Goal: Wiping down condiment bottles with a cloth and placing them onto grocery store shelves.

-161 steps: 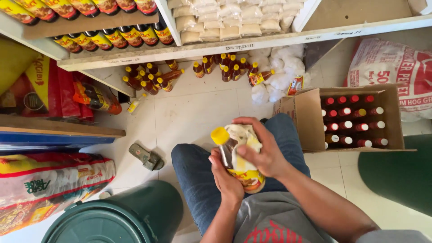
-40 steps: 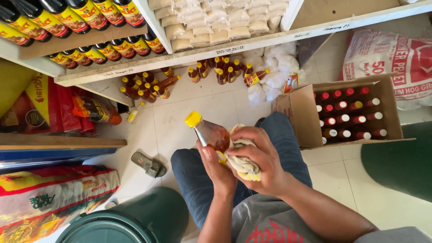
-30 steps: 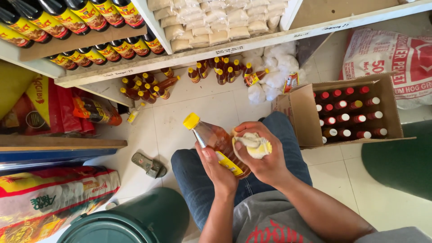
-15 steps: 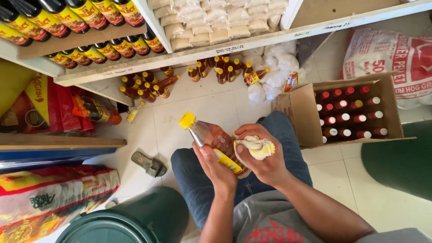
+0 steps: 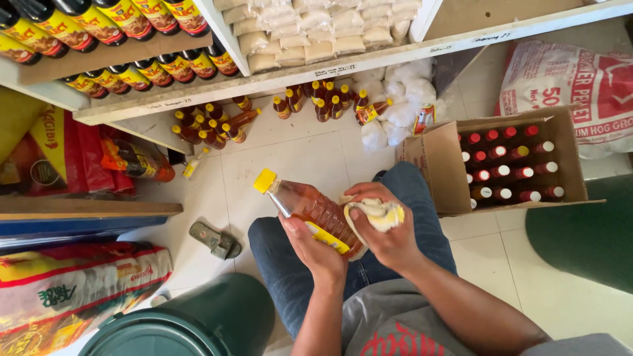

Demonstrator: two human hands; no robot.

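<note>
Wiping bottle (image 5: pixel 310 211) over my lap: left hand (image 5: pixel 316 247) clamps lower body, yellow cap tilted up-left. Right hand (image 5: pixel 389 231) closed on cloth (image 5: pixel 376 212), pressed against bottle side. I advise firm left grip, short strokes along ribbed body, rotating bottle between passes.

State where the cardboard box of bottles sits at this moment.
In the head view the cardboard box stands on the floor at right, beside the person's knee, below the printed sack and past the right hand.

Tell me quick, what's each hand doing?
Left hand: closed around the amber bottle.
Right hand: closed on a yellowish cloth, against the bottle.
</note>
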